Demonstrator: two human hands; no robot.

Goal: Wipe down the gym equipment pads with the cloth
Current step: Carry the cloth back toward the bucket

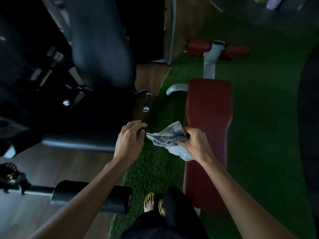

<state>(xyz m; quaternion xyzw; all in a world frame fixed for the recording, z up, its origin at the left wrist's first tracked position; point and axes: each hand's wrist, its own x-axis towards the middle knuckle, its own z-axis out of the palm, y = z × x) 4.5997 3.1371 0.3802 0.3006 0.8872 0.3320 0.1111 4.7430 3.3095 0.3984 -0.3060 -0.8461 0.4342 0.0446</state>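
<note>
Far left, dim: black seat pad [77, 142] of a dark machine, above a wooden floor [51, 166]. Lower left: black foam roller [89, 197] on a metal bar. Too dark to tell whether either is wiped; no streaks or sheen to go by.

Centre: left hand [129, 138] in the air, fingers loosely curled, holding nothing, fingertips just beside the free corner of the cloth. Cannot resolve contact.

Next: grey cloth [170, 137], bunched, hanging in the air between the two hands, over the line where green turf [155, 166] meets the bench. Touching no pad.

Then right hand [195, 142], clamped on the right end of the cloth, fingers curled round the bunch, above the near-left part of the red bench pad [208, 104].

Right of centre: long red pad on a grey frame, running away from the viewer. Beyond it, two red rollers [198, 48] either side of a grey post [213, 54]. Bottom centre: sandalled foot [149, 202] on the turf.

Progress, as judged: between wipes, not mid-stroke. Looks like refolding or spreading the cloth with both hands before laying it down. Nearest candidate for the next wipe: red bench pad, directly under the right hand. No evidence here of any pad finished; red pad, red rollers and black pads all to be counted as open.
</note>
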